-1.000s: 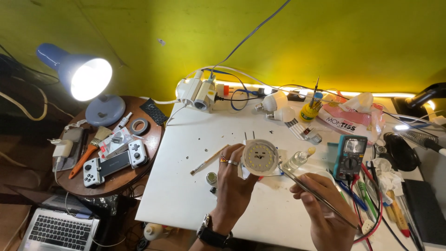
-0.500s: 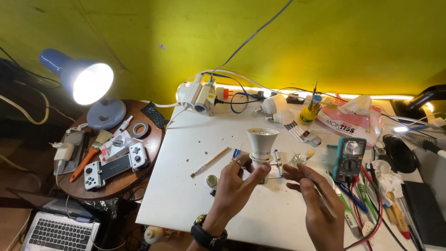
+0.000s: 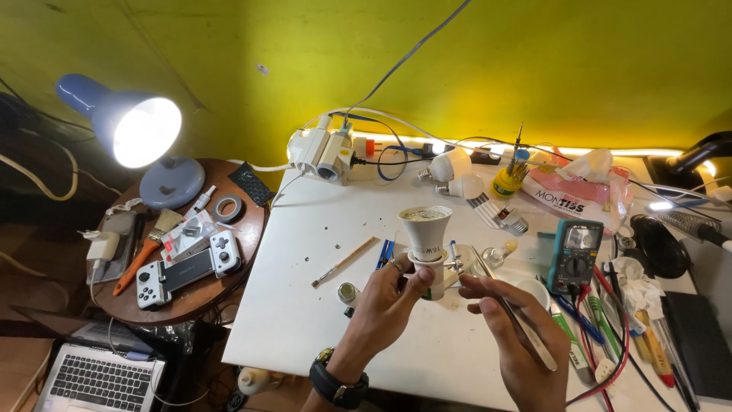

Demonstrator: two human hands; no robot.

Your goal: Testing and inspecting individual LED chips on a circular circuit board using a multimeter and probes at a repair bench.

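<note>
White plastic LED bulb housing (image 3: 425, 243), cone-shaped, open wide end up, held upright above the white rectangular worktable (image 3: 305, 305), approx. centre of view. Left hand (image 3: 387, 305): fingers closed on the housing's narrow lower part, thumb in front; ring on one finger, black wristwatch (image 3: 338, 384) on the wrist. Right hand (image 3: 512, 336): fingers pinched on long metal tweezers (image 3: 512, 317), tips pointing toward the housing's base; contact w/ base cannot be told. On table near hands: thin wooden-handled brush (image 3: 343, 262), left of housing; teal digital multimeter (image 3: 573, 255), right; two white bulbs (image 3: 456, 174) at the rear. Round brown side table (image 3: 244, 252) at left carries a lit blue desk lamp (image 3: 130, 130) and a white handheld game controller (image 3: 187, 268).
</note>
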